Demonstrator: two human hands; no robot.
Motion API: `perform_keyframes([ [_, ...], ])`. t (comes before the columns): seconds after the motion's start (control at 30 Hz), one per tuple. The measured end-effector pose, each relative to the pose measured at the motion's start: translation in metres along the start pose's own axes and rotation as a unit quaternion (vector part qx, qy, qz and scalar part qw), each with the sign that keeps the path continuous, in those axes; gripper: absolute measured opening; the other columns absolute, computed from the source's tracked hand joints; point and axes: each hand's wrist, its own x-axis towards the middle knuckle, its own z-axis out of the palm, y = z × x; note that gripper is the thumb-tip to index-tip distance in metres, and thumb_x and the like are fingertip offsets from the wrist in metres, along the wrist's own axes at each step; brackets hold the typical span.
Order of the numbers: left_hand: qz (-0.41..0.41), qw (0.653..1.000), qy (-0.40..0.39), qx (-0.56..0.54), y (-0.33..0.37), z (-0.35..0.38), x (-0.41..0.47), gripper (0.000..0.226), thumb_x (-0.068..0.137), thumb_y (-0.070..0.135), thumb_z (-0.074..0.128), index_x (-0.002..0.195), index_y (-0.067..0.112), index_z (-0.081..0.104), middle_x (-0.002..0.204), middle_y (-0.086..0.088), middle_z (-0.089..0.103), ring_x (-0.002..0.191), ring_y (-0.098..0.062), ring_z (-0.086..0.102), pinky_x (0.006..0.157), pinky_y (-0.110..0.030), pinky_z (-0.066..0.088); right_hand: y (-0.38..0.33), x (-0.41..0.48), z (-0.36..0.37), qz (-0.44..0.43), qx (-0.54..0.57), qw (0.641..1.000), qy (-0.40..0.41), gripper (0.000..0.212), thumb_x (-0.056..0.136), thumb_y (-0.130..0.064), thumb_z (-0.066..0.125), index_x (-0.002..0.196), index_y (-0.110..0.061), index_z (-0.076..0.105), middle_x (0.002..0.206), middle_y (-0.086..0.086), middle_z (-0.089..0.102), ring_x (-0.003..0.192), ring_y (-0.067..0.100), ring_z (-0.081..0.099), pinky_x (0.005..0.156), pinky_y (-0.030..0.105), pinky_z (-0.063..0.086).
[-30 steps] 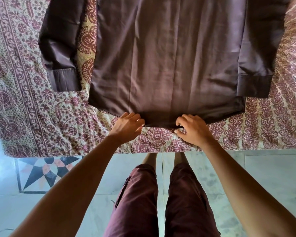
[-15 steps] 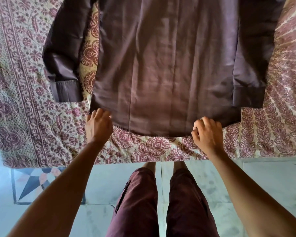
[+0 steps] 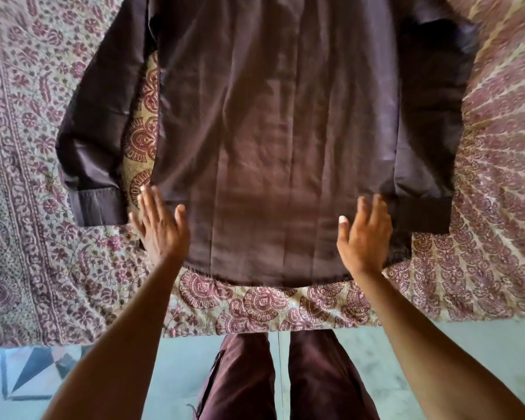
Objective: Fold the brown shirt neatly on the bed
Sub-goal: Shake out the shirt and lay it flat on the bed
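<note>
Two hands, left hand (image 3: 158, 230) at 7 o'clock and right hand (image 3: 365, 236) at 5 o'clock, lie flat and released at the hem corners of one brown shirt (image 3: 270, 140) spread over the bed (image 3: 28, 225), its two sleeves (image 3: 103, 116) alongside.

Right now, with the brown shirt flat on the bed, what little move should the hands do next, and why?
Probably the left hand should pinch the dark sleeve cuff beside it and fold that sleeve over the brown long-sleeved cloth shirt. The shirt's body lies flat, and that sleeve sticks out over the patterned maroon bedspread.
</note>
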Motion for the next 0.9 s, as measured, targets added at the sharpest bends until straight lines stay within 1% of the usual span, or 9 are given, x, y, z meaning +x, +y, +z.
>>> perform_keyframes([
  [0.13,0.129,0.991,-0.021,0.020,0.079,0.001,0.025,0.065,0.091,0.049,0.019,0.148,0.018,0.021,0.157,-0.008,0.015,0.145,-0.023,0.015,0.116,-0.044,0.006,-0.029,0.057,-0.013,-0.162,-0.012,0.986,0.033,0.054,0.090,-0.033,0.038,0.137,-0.007,0.039,0.149,0.017,0.030,0.136,0.034,0.032,0.111,0.047,0.023],
  [0.3,0.092,0.991,-0.089,0.038,0.134,0.011,0.065,0.055,0.097,0.043,0.035,0.148,0.029,0.020,0.158,-0.003,0.008,0.145,-0.024,0.009,0.116,-0.047,0.005,0.000,0.149,-0.062,0.014,-0.040,0.998,0.046,0.070,0.081,-0.019,0.056,0.144,-0.014,0.026,0.152,0.020,0.019,0.136,0.039,0.026,0.110,0.053,0.017],
  [0.4,0.001,0.996,-0.082,0.031,0.158,0.006,0.071,0.059,0.093,0.037,0.046,0.147,0.026,0.024,0.158,-0.007,0.008,0.145,-0.025,0.010,0.115,-0.049,0.009,0.035,0.174,-0.088,0.000,-0.025,0.999,-0.020,0.065,0.081,-0.003,0.055,0.142,-0.012,0.033,0.131,0.022,0.050,0.108,0.043,0.054,0.090,0.049,0.042],
  [0.47,-0.025,0.998,-0.061,0.025,0.182,-0.001,0.073,0.054,0.089,0.028,0.051,0.140,0.016,0.039,0.156,-0.012,0.013,0.143,-0.028,0.013,0.114,-0.049,0.012,0.055,0.179,-0.101,0.018,-0.003,1.000,0.007,0.061,0.081,0.001,0.057,0.138,-0.010,0.040,0.117,0.022,0.060,0.095,0.042,0.059,0.072,0.044,0.045],
  [0.57,0.078,0.996,-0.036,0.039,0.232,-0.004,0.082,0.038,0.087,0.021,0.055,0.123,0.009,0.055,0.155,-0.013,0.019,0.140,-0.031,0.019,0.111,-0.045,0.015,0.078,0.188,-0.114,0.028,0.082,0.991,0.102,0.044,0.088,-0.019,0.054,0.131,-0.009,0.050,0.103,0.024,0.067,0.085,0.040,0.064,0.063,0.036,0.042],
  [0.63,0.146,0.988,-0.032,0.022,0.269,-0.002,0.088,0.037,0.087,0.023,0.056,0.123,0.013,0.056,0.154,-0.012,0.022,0.139,-0.030,0.022,0.110,-0.043,0.017,0.087,0.194,-0.115,0.029,0.177,0.978,0.102,0.052,0.091,-0.043,0.038,0.125,-0.008,0.056,0.107,0.020,0.067,0.092,0.036,0.064,0.073,0.037,0.047],
  [0.7,0.178,0.983,-0.037,0.000,0.307,0.003,0.095,0.040,0.087,0.024,0.056,0.126,0.017,0.055,0.153,-0.011,0.023,0.139,-0.029,0.023,0.110,-0.042,0.019,0.098,0.200,-0.112,0.130,0.201,0.965,0.111,0.062,0.089,-0.051,0.030,0.126,-0.006,0.053,0.118,0.020,0.061,0.105,0.036,0.058,0.085,0.041,0.045],
  [0.8,0.166,0.980,-0.111,0.007,0.344,0.014,0.105,0.051,0.088,0.031,0.055,0.138,0.027,0.041,0.155,-0.007,0.016,0.140,-0.028,0.020,0.109,-0.047,0.024,0.103,0.200,-0.101,0.311,0.172,0.935,-0.008,0.067,0.087,-0.041,0.056,0.134,0.001,0.035,0.132,0.026,0.045,0.118,0.039,0.047,0.087,0.042,0.044],
  [0.9,0.156,0.969,-0.176,0.075,0.356,0.024,0.109,0.067,0.087,0.038,0.058,0.145,0.036,0.023,0.157,-0.007,0.005,0.141,-0.032,0.013,0.107,-0.054,0.026,0.106,0.202,-0.102,0.314,0.216,0.922,-0.063,0.038,0.086,-0.024,0.063,0.115,-0.002,0.053,0.110,0.021,0.063,0.098,0.036,0.060,0.066,0.032,0.039],
])
